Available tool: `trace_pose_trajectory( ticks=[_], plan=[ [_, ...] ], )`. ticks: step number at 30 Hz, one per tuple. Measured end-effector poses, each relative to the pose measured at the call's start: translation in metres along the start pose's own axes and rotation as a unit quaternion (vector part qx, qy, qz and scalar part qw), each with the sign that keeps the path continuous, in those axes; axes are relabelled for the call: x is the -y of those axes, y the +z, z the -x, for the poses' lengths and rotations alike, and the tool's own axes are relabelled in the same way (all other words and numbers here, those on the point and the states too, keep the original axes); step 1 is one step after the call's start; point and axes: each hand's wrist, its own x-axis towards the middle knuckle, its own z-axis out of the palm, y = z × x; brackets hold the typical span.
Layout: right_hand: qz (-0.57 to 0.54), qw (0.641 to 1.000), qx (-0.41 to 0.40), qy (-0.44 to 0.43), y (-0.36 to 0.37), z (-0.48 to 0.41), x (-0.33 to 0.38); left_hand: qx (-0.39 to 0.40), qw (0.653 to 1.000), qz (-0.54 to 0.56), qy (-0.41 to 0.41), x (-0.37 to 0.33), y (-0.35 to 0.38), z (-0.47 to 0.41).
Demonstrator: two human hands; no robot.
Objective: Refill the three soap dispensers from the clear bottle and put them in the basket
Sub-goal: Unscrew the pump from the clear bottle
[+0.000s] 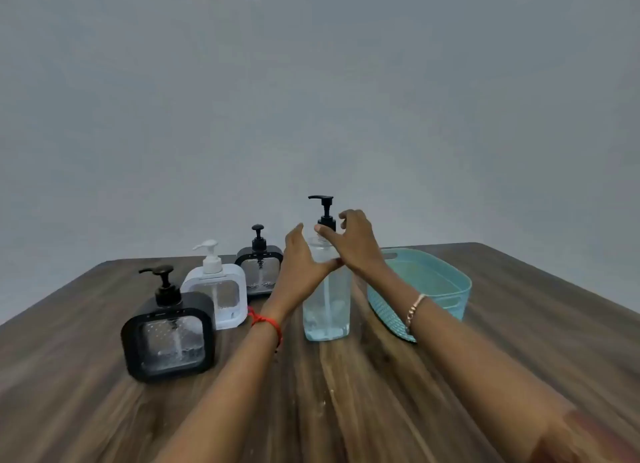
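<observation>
A tall clear bottle [327,310] with a black pump [323,206] stands mid-table, holding pale liquid. My left hand [300,265] is against its left shoulder, fingers straight and thumb across the front. My right hand [358,246] hovers at the pump collar with fingers spread around it, not closed. Three square dispensers stand in a diagonal row to the left: a black one [169,338] nearest, a white one [216,289] behind it, and another black one [259,270] farthest back. All three have their pumps on. A teal basket [446,289] sits to the right of the bottle.
The dark wooden table [346,393] runs back to a plain grey wall. My right forearm crosses in front of the basket's near corner. The basket's visible inside holds nothing. A red thread is on my left wrist and a bracelet on my right.
</observation>
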Motion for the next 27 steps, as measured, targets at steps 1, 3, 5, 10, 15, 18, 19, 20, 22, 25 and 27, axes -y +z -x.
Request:
trace_pose_trajectory(
  ticks=[1, 3, 5, 10, 15, 18, 19, 20, 22, 25, 27],
  plan=[
    [0.0, 1.0, -0.008, -0.009, 0.001, -0.005, 0.001, -0.004, 1.0, 0.019, -0.003, 0.0, 0.0, -0.005],
    [-0.004, 1.0, -0.019, -0.019, 0.002, -0.014, 0.0, -0.002, 0.999, 0.054, 0.001, 0.006, 0.002, -0.016],
    [-0.031, 0.999, 0.004, -0.025, 0.0, -0.02, -0.003, 0.012, 0.999, 0.052, 0.004, 0.012, 0.006, -0.02],
    [-0.136, 0.98, 0.136, -0.053, -0.02, -0.025, -0.012, 0.048, 0.997, 0.059, 0.021, 0.02, 0.003, -0.023],
    [-0.277, 0.928, 0.249, -0.007, -0.028, -0.035, -0.022, 0.065, 0.995, 0.074, 0.008, 0.024, 0.0, -0.027],
    [-0.282, 0.927, 0.246, -0.006, -0.03, -0.034, -0.023, 0.063, 0.994, 0.084, 0.003, 0.024, 0.002, -0.024],
    [-0.264, 0.936, 0.231, -0.007, -0.029, -0.032, -0.02, 0.062, 0.994, 0.086, 0.004, 0.024, 0.002, -0.023],
    [-0.228, 0.951, 0.21, -0.011, -0.027, -0.029, -0.015, 0.062, 0.994, 0.09, 0.004, 0.023, 0.002, -0.021],
    [-0.113, 0.983, 0.139, -0.037, -0.02, -0.027, -0.008, 0.063, 0.993, 0.098, 0.006, 0.022, 0.001, -0.019],
    [-0.096, 0.989, 0.105, -0.034, -0.015, -0.028, -0.007, 0.062, 0.992, 0.107, 0.007, 0.023, 0.001, -0.018],
    [-0.201, 0.968, 0.152, 0.016, -0.021, -0.031, -0.013, 0.06, 0.992, 0.107, 0.008, 0.022, 0.001, -0.017]
  ],
)
